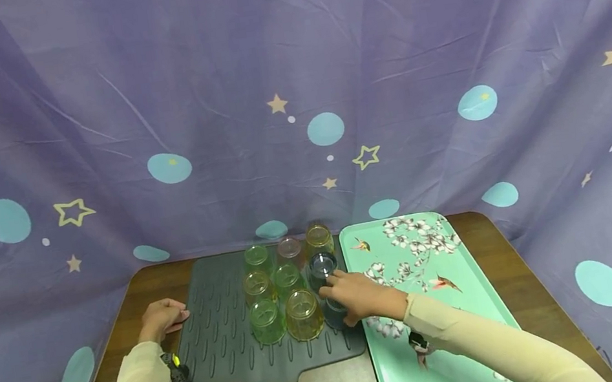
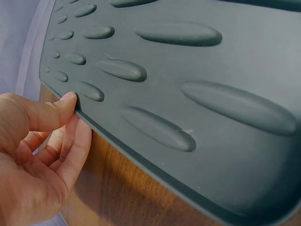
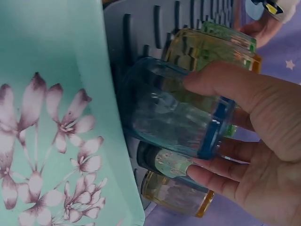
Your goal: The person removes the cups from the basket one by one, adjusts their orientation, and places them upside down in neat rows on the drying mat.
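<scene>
My left hand (image 1: 164,317) is at the left edge of a dark grey drying mat (image 1: 213,325); in the left wrist view its thumb lies on top of the rim with the fingers curled beneath, pinching it. At the mat's right front corner my right hand (image 1: 358,294) grips a blue glass (image 3: 164,113), thumb on one side and fingers around the other. That glass stands upside down, its base toward the palm. Just behind it is a dark blue glass (image 1: 321,266), near my fingertips. To its left stands a yellow glass (image 1: 304,316).
Several more upturned glasses share the mat: a green one (image 1: 268,322) in front, a pink one (image 1: 289,249) and a yellow one (image 1: 319,237) at the back. A mint green tray (image 1: 428,304) with flowers lies right of the mat, under my right forearm. A purple curtain (image 1: 222,98) hangs behind.
</scene>
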A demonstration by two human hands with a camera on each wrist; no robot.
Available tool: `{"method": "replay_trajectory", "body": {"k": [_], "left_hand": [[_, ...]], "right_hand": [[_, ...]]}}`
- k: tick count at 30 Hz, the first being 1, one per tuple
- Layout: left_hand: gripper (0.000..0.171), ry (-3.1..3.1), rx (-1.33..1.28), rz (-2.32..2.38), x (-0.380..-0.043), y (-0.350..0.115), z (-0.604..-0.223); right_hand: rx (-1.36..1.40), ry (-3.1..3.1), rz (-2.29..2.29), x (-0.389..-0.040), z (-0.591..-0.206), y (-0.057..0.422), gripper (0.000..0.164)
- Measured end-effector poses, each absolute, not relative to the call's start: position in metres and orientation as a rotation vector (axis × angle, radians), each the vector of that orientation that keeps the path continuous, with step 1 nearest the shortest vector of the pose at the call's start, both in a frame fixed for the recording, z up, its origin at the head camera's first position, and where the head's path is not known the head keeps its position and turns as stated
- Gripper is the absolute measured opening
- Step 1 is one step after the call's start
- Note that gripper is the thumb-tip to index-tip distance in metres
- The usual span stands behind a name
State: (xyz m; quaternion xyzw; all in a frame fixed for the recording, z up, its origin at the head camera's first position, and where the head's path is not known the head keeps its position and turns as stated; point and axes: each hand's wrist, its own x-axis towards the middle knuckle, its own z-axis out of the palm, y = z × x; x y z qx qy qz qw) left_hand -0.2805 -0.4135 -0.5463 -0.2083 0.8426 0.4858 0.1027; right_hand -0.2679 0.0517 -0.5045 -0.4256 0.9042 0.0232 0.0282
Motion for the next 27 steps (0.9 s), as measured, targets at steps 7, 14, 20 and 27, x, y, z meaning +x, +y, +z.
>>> {"method": "replay_trajectory", "body": {"k": [7,14,20,27], "left_hand": [[0.019,2.494,-0.612,1.411,-0.2762,-0.4123,-0.5534],[0.021,2.507,-0.617,1.437,-0.2724,-0.4109,-0.5528],[0.020,2.561,-0.621,1.429,-0.2717,-0.4127,-0.5493],[0.021,2.649,-0.590,1.353,-0.2755,-0.4073,-0.5515]], "right_hand": [[-1.253,2.770,-0.012,-0.2622,-0.5044,0.0528,0.068],[-1.242,2.763,-0.025,-0.2601,-0.5073,0.0487,0.068],[-1.248,2.772,-0.032,-0.2633,-0.5056,0.0438,0.069],[-1.184,2.795,-0.098,-0.2615,-0.5024,0.0505,0.069]]}}
